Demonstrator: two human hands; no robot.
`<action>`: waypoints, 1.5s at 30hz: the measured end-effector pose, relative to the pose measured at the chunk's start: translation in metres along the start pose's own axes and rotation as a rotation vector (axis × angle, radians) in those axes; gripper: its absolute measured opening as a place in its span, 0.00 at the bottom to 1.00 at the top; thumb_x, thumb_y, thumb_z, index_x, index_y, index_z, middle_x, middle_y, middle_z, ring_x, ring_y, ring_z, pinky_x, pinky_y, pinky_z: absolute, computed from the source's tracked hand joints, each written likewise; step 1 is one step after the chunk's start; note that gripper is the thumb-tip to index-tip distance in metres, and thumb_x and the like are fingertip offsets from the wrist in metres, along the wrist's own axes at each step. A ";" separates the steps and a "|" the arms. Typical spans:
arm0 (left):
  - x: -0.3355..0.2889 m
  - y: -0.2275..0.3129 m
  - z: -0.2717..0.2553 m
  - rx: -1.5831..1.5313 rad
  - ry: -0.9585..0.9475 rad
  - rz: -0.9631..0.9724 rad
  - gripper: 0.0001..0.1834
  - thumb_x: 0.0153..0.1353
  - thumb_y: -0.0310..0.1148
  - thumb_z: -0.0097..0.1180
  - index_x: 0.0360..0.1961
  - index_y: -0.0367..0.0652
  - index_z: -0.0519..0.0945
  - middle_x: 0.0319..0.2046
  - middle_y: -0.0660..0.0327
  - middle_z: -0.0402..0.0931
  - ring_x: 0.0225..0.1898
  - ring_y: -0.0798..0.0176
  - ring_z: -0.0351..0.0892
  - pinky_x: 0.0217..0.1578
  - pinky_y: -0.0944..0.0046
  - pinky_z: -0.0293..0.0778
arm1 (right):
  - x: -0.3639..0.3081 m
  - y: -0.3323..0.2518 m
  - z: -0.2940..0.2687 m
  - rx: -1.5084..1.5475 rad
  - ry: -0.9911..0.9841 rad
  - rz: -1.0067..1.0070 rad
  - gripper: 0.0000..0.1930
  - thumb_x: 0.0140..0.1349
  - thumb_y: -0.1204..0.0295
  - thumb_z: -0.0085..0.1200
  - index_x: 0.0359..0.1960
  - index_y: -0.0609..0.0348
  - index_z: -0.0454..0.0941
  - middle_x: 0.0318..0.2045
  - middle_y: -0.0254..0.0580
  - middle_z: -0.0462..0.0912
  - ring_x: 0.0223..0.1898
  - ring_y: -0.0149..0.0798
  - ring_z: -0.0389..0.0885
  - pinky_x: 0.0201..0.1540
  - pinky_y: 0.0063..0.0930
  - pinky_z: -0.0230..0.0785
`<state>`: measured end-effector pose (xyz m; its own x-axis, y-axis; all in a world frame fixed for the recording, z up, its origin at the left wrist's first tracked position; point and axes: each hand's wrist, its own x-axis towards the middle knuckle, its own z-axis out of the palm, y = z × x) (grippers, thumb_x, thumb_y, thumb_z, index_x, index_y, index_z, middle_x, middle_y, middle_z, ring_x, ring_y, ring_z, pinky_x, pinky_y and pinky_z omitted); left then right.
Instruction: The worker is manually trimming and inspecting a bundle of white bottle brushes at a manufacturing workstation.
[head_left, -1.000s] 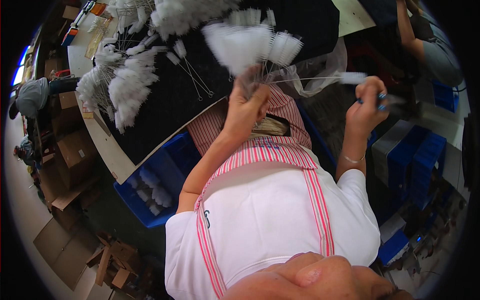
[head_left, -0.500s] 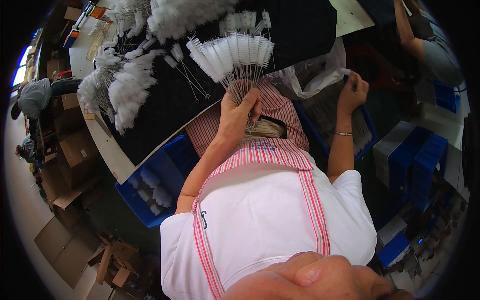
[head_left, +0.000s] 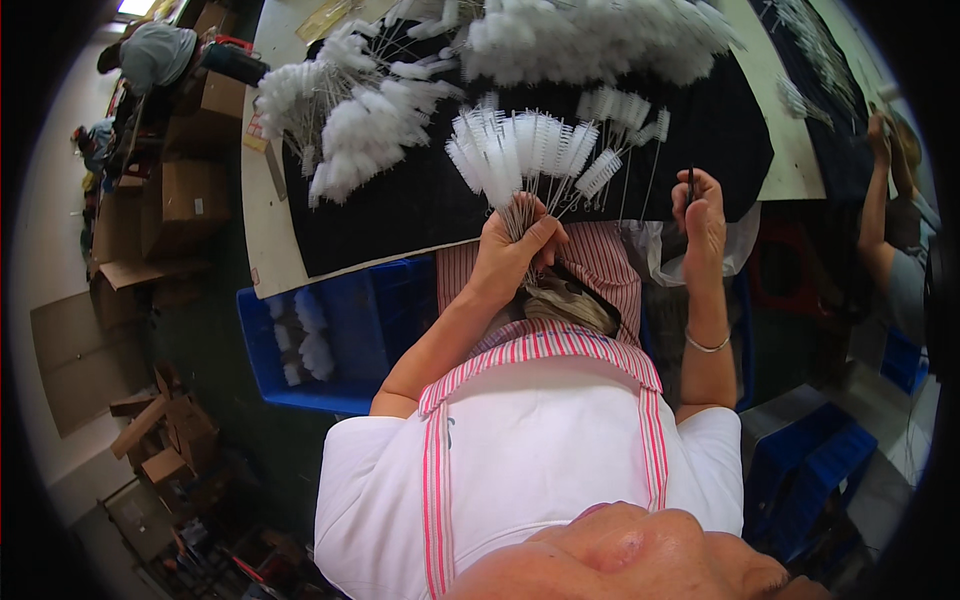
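My left hand (head_left: 513,252) is closed around the wire stems of a bunch of white bristle tube brushes (head_left: 515,150), their heads fanned out upward over my lap. My right hand (head_left: 704,225) is raised at the table's front edge, pinching a thin dark tool (head_left: 690,184) whose kind I cannot make out. Between the two hands, several loose brushes (head_left: 615,106) with looped wire ends lie on the black cloth (head_left: 420,215).
Large heaps of white brushes (head_left: 590,40) cover the back of the table, with another pile (head_left: 370,130) at left. A blue bin (head_left: 262,350) with brushes stands left of me. A clear plastic bag (head_left: 740,245) hangs right. Cartons (head_left: 195,205) are stacked far left; another person (head_left: 885,200) works at right.
My right hand has moved from over the bag at right to the table's edge and now holds the dark tool. The view has shifted; the left hand still grips the brushes.
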<state>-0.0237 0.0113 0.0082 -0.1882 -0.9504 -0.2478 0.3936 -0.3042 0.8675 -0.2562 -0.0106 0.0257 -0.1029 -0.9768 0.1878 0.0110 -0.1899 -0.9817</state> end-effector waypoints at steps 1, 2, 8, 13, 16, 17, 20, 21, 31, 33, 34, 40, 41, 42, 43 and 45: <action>-0.003 0.006 -0.003 0.007 0.005 -0.002 0.06 0.60 0.27 0.53 0.37 0.43 0.69 0.26 0.57 0.76 0.20 0.71 0.71 0.19 0.74 0.65 | 0.011 -0.011 0.001 0.005 -0.015 -0.001 0.19 0.66 0.55 0.44 0.42 0.59 0.73 0.29 0.28 0.67 0.31 0.20 0.64 0.33 0.14 0.58; -0.005 0.010 -0.005 0.013 0.006 -0.007 0.07 0.60 0.27 0.53 0.37 0.42 0.69 0.26 0.57 0.76 0.19 0.71 0.71 0.19 0.74 0.65 | 0.022 -0.020 0.000 -0.175 -0.158 -0.077 0.18 0.65 0.56 0.46 0.42 0.59 0.73 0.28 0.30 0.67 0.31 0.23 0.65 0.34 0.16 0.59; -0.018 0.021 -0.024 0.042 0.020 -0.021 0.05 0.60 0.27 0.52 0.36 0.38 0.73 0.23 0.60 0.77 0.17 0.76 0.69 0.17 0.77 0.63 | 0.072 -0.077 0.028 -1.095 -0.441 -0.698 0.16 0.57 0.61 0.54 0.41 0.58 0.76 0.28 0.35 0.73 0.31 0.37 0.72 0.35 0.29 0.62; -0.024 0.026 -0.030 0.056 0.025 -0.035 0.05 0.60 0.28 0.53 0.35 0.38 0.74 0.22 0.61 0.77 0.17 0.76 0.69 0.16 0.78 0.62 | 0.087 -0.095 0.046 -1.372 -0.546 -0.895 0.13 0.53 0.59 0.55 0.31 0.54 0.78 0.24 0.30 0.73 0.30 0.33 0.70 0.35 0.28 0.59; -0.026 0.027 -0.032 0.068 0.043 -0.037 0.05 0.59 0.27 0.53 0.35 0.38 0.73 0.22 0.59 0.77 0.16 0.75 0.69 0.16 0.77 0.62 | 0.088 -0.099 0.053 -1.352 -0.554 -0.951 0.12 0.52 0.59 0.56 0.27 0.53 0.77 0.24 0.30 0.73 0.30 0.32 0.70 0.36 0.27 0.59; -0.026 0.027 -0.033 0.077 0.043 -0.039 0.04 0.59 0.25 0.53 0.36 0.38 0.72 0.23 0.56 0.77 0.16 0.74 0.68 0.16 0.76 0.62 | 0.088 -0.100 0.055 -1.357 -0.572 -0.967 0.11 0.51 0.59 0.56 0.26 0.53 0.78 0.23 0.30 0.73 0.30 0.32 0.70 0.36 0.27 0.59; -0.026 0.029 -0.034 0.090 0.054 -0.046 0.05 0.59 0.25 0.53 0.36 0.38 0.72 0.23 0.56 0.77 0.16 0.74 0.68 0.16 0.76 0.62 | 0.086 -0.101 0.057 -1.387 -0.580 -0.992 0.12 0.51 0.58 0.56 0.25 0.53 0.78 0.23 0.29 0.73 0.31 0.31 0.70 0.37 0.27 0.58; -0.026 0.029 -0.035 0.089 0.052 -0.047 0.05 0.59 0.25 0.53 0.36 0.38 0.72 0.23 0.56 0.77 0.16 0.74 0.68 0.16 0.76 0.62 | 0.086 -0.101 0.057 -1.389 -0.580 -0.990 0.12 0.51 0.58 0.56 0.25 0.53 0.78 0.23 0.29 0.73 0.31 0.31 0.70 0.37 0.27 0.58; -0.028 0.029 -0.035 0.100 0.036 -0.048 0.05 0.59 0.26 0.53 0.35 0.37 0.73 0.22 0.58 0.77 0.16 0.75 0.68 0.16 0.76 0.61 | 0.085 -0.103 0.063 -1.403 -0.596 -1.020 0.11 0.48 0.59 0.58 0.24 0.53 0.79 0.24 0.28 0.74 0.32 0.30 0.71 0.37 0.26 0.59; -0.028 0.029 -0.036 0.104 0.032 -0.055 0.05 0.59 0.26 0.53 0.35 0.37 0.73 0.22 0.58 0.76 0.16 0.75 0.68 0.16 0.76 0.61 | 0.085 -0.104 0.064 -1.406 -0.598 -1.024 0.11 0.48 0.59 0.58 0.25 0.52 0.79 0.24 0.28 0.75 0.32 0.30 0.72 0.38 0.26 0.59; -0.028 0.029 -0.037 0.109 0.025 -0.052 0.05 0.59 0.26 0.53 0.36 0.37 0.73 0.22 0.58 0.76 0.16 0.75 0.68 0.16 0.76 0.61 | 0.084 -0.104 0.065 -1.423 -0.597 -1.028 0.11 0.48 0.60 0.58 0.25 0.52 0.79 0.24 0.28 0.75 0.32 0.30 0.72 0.38 0.26 0.60; -0.031 0.030 -0.040 0.128 0.042 -0.061 0.05 0.59 0.25 0.53 0.36 0.37 0.73 0.22 0.58 0.77 0.17 0.75 0.68 0.17 0.77 0.61 | 0.086 -0.103 0.068 -1.422 -0.615 -1.068 0.10 0.47 0.60 0.59 0.25 0.52 0.80 0.25 0.28 0.75 0.34 0.30 0.72 0.40 0.26 0.60; -0.031 0.030 -0.040 0.132 0.046 -0.067 0.05 0.59 0.25 0.53 0.36 0.37 0.73 0.22 0.58 0.77 0.17 0.75 0.68 0.17 0.77 0.61 | 0.086 -0.103 0.068 -1.419 -0.624 -1.073 0.10 0.47 0.60 0.59 0.25 0.52 0.80 0.25 0.28 0.75 0.34 0.30 0.72 0.40 0.26 0.60; -0.031 0.031 -0.039 0.131 0.047 -0.068 0.05 0.59 0.25 0.53 0.36 0.37 0.73 0.22 0.58 0.77 0.17 0.75 0.68 0.17 0.77 0.61 | 0.086 -0.103 0.069 -1.419 -0.625 -1.071 0.10 0.47 0.60 0.59 0.25 0.52 0.80 0.25 0.28 0.75 0.34 0.30 0.72 0.40 0.26 0.60; -0.030 0.031 -0.039 0.137 0.052 -0.072 0.05 0.59 0.25 0.53 0.36 0.37 0.73 0.22 0.58 0.77 0.17 0.76 0.68 0.17 0.77 0.61 | 0.086 -0.102 0.069 -1.430 -0.631 -1.064 0.10 0.47 0.60 0.59 0.25 0.52 0.80 0.25 0.28 0.75 0.34 0.30 0.72 0.40 0.26 0.60; -0.028 0.031 -0.039 0.143 0.055 -0.075 0.05 0.59 0.25 0.53 0.36 0.37 0.73 0.22 0.58 0.77 0.16 0.76 0.68 0.17 0.77 0.61 | 0.088 -0.102 0.068 -1.442 -0.634 -1.056 0.10 0.47 0.60 0.58 0.25 0.52 0.80 0.25 0.28 0.75 0.34 0.30 0.72 0.40 0.26 0.60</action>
<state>0.0289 0.0255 0.0252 -0.1610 -0.9287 -0.3340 0.2471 -0.3656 0.8974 -0.1988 -0.0842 0.1442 0.8235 -0.4828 0.2980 -0.5625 -0.7635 0.3173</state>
